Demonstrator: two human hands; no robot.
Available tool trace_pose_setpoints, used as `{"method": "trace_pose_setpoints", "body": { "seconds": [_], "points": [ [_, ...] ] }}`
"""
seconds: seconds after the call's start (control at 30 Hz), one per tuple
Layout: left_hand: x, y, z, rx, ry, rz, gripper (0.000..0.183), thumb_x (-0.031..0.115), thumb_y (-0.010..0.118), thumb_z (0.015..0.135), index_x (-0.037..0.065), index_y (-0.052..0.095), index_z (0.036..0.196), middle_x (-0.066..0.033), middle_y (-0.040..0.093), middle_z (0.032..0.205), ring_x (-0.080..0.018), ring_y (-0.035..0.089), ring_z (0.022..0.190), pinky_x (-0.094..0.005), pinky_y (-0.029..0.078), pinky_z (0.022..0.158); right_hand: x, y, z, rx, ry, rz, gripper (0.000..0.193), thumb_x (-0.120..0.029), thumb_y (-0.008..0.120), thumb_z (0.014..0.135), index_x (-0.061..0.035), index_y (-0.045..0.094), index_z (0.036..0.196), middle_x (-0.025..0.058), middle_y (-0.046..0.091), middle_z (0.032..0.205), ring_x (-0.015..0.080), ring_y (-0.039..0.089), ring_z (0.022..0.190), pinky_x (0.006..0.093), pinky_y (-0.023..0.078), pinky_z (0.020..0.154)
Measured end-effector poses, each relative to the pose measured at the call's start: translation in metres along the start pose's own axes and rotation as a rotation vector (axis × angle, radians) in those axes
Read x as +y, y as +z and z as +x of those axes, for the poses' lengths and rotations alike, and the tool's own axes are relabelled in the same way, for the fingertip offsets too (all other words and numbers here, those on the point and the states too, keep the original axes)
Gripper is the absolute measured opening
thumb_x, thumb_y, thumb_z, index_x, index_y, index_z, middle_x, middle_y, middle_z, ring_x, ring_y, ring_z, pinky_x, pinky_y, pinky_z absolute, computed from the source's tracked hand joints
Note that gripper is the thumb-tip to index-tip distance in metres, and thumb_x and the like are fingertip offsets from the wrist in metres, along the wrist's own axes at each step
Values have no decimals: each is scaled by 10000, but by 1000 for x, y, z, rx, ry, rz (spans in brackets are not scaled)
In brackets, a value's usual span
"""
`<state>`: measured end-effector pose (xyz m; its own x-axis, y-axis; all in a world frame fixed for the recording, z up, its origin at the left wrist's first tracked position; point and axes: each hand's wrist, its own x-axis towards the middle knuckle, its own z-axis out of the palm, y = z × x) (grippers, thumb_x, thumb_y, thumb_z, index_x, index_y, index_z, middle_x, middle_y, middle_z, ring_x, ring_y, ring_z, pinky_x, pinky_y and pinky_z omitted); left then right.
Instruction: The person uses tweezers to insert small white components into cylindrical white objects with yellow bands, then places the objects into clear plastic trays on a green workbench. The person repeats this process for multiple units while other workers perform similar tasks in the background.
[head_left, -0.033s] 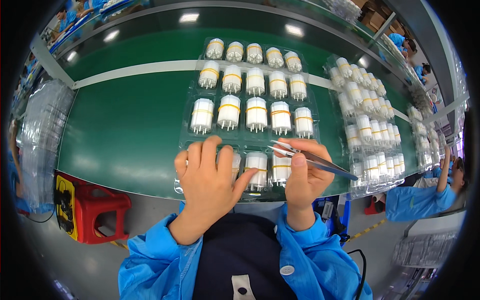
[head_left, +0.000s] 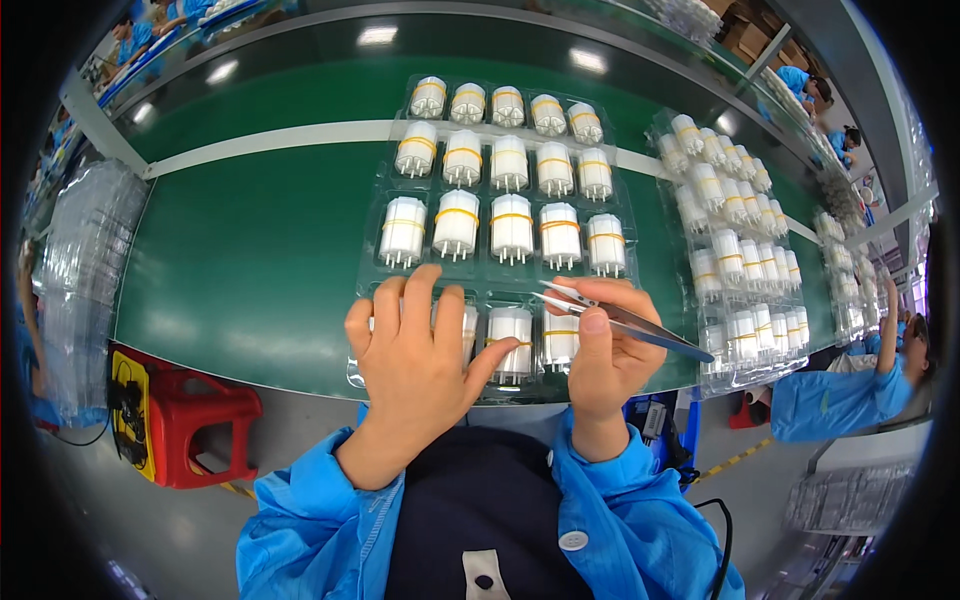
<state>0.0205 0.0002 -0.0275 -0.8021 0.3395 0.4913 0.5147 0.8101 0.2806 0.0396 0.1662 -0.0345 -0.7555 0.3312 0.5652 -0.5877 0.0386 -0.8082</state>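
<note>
A clear plastic tray [head_left: 500, 279] on the green work surface holds rows of white cylindrical parts with metal pins and yellow bands. My left hand [head_left: 412, 365] is spread over the near row, its fingers apart and partly covering the parts there. Its thumb rests at the banded middle of one white cylinder [head_left: 510, 325]. My right hand [head_left: 603, 368] grips metal tweezers [head_left: 662, 338] with pale tips. Those tips are slightly apart and point left above the near row, with nothing visible between them. Another white cylinder [head_left: 558, 338] sits just below the tweezers.
Stacked trays of similar parts [head_left: 735, 378] stand to the right. Clear empty trays [head_left: 85, 280] are piled at the left edge. A red stool [head_left: 220, 415] is below the green surface [head_left: 240, 250]. A person in blue [head_left: 835, 405] works at far right.
The tray and its parts have shifted very slightly to the left, along with my hands. Both hands keep the same pose, and the tweezers stay in my right hand.
</note>
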Motion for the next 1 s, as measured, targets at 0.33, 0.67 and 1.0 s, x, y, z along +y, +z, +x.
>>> {"method": "trace_pose_setpoints", "body": {
  "seconds": [0.33, 0.67, 1.0],
  "points": [
    [5, 2, -4, -90, 240, -228, 504, 341, 735, 748, 49, 552, 1116, -136, 576, 1222, -298, 511, 1126, -472, 270, 984, 2, 0, 1, -8, -64, -86, 182, -35, 600, 898, 79, 592, 1040, 218, 636, 993, 248, 658, 898, 343, 574, 780],
    [-10, -7, -7, 145, 3, -826, 550, 44, 830, 607, 12, 626, 1117, -126, 625, 1063, -289, 586, 966, -358, 432, 829, -31, 9, 1, -132, -42, 71, 180, -67, 650, 856, 71, 631, 971, 225, 668, 961, 273, 675, 878, 343, 569, 735],
    [-11, -9, -7, 225, 64, -824, 625, -107, 741, 616, -5, 598, 1215, -162, 525, 1136, -292, 578, 1010, -367, 505, 842, -46, 22, 8, -330, 22, -56, 168, 3, 690, 768, 45, 676, 930, 161, 715, 907, 264, 703, 815, 312, 555, 693]
  ]
}}
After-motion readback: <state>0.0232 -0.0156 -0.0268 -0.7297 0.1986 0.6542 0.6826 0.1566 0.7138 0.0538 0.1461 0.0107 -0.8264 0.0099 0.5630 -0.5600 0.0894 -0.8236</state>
